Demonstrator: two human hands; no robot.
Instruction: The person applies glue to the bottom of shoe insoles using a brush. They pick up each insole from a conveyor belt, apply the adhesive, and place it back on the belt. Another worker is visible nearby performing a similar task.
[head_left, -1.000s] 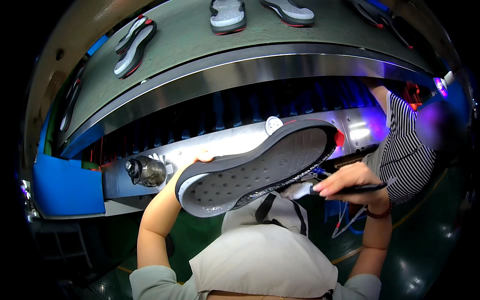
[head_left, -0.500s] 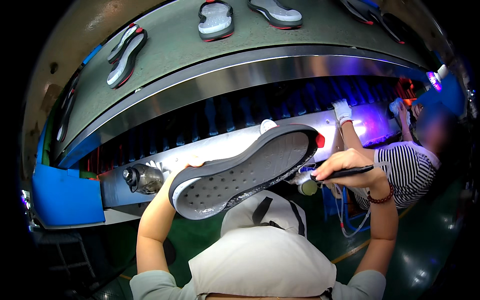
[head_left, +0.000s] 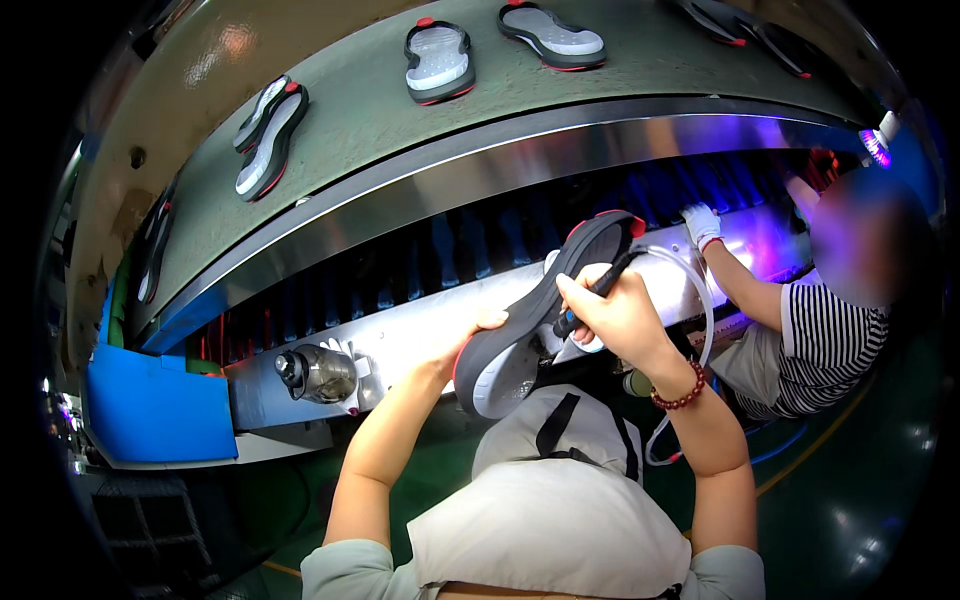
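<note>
My left hand is closed round the outer edge of a shoe sole, near its heel end, with the thumb on the dark sidewall. The sole is black and grey with red at the toe, tilted, its hollow inner side partly showing. In my right hand is a black pen-shaped applicator with a clear tube running from its upper end. The applicator's blue-marked lower end points down at the sole's inner edge by the midfoot. My right fingers hide part of the sole there; whether the tip touches I cannot tell.
Several more soles, such as a grey-black one, lie on a green conveyor belt behind a metal rail. A dark bottle stands on the metal ledge at left. A co-worker in a striped shirt sits at right, gloved hand on the ledge.
The sole has turned more upright and its inner face is angled away. My right hand has moved left over the sole, pointing the applicator downward. The co-worker has leaned closer.
</note>
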